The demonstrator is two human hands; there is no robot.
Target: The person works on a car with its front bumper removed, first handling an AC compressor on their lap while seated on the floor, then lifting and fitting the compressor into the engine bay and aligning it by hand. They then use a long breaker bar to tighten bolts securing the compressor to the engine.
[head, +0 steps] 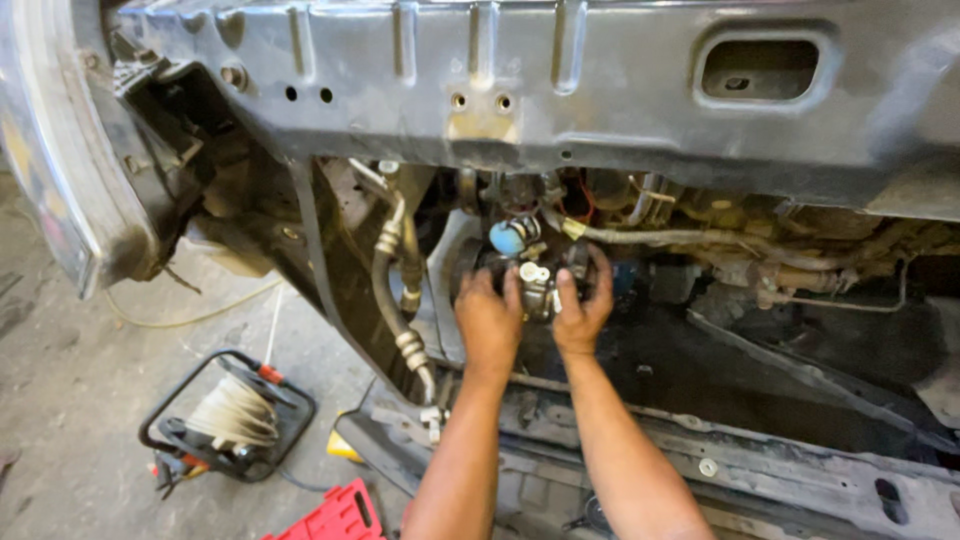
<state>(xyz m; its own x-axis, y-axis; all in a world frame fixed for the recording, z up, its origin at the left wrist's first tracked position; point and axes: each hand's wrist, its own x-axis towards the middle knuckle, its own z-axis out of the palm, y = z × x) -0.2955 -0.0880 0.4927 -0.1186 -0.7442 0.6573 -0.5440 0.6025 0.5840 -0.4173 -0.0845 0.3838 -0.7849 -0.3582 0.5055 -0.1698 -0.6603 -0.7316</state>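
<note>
Both my hands reach into the open front of a car with its bumper off. My left hand and my right hand grip a dark metal compressor-like part from either side, low in the engine bay. A blue cap and a white fitting sit on top of that part. A ribbed metal hose runs down just left of my left hand. A braided hose leads off to the right above my right hand.
The grey front crossmember spans the top of the view. A lower crossbar runs under my forearms. On the concrete floor at left stand a cable reel and a red tool case. A headlight edge is at far left.
</note>
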